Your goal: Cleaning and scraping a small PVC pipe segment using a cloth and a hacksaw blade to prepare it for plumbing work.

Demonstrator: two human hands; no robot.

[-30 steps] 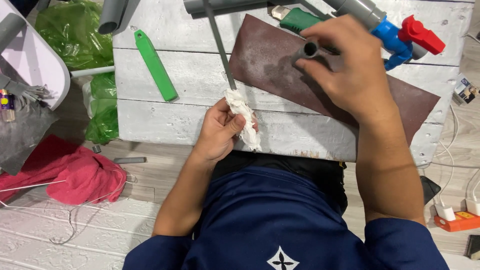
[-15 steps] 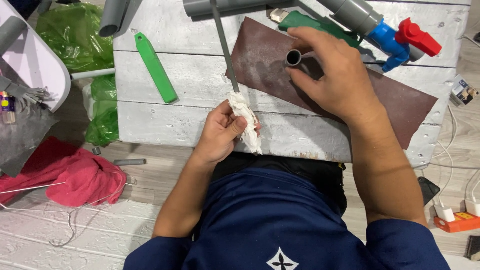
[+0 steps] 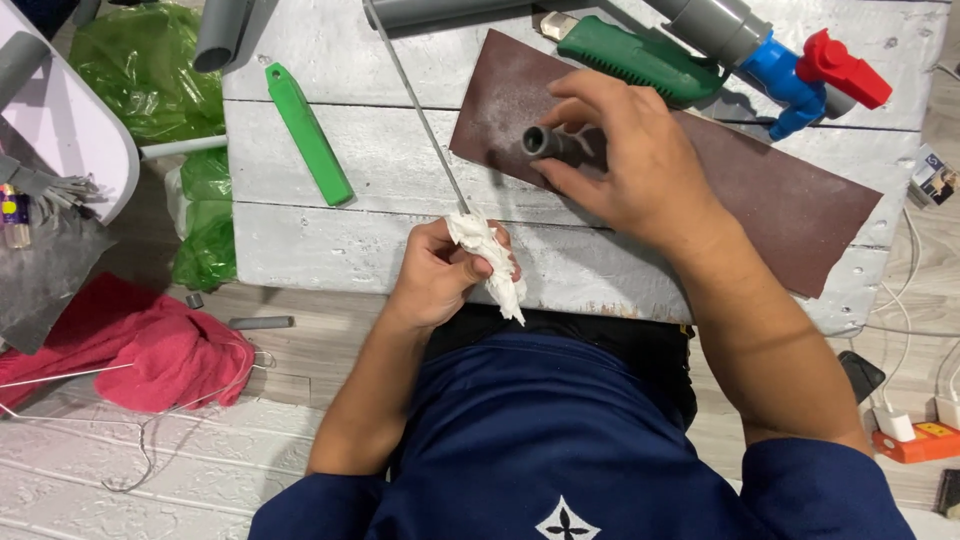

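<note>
Sanding is best done with the short grey plastic pipe [image 3: 553, 143], gripped by the right hand [image 3: 625, 165], kept flat on the dusty brown sandpaper sheet [image 3: 760, 195]; the left hand [image 3: 440, 270] is closed around a crumpled white tissue [image 3: 490, 258].

A makeshift home plumbing workspace is indicated — a whitewashed plank table [image 3: 330, 230] set on wood-look flooring [image 3: 270, 370]. Grey plastic pipes [image 3: 222, 30], a blue valve with a red handle [image 3: 815, 75], a sheet of brown sandpaper [image 3: 780, 200] and green-handled tools [image 3: 308, 130] are laid out. Domestic items — a red cloth [image 3: 150, 350], chargers [image 3: 915, 430] — are seen alongside.
</note>
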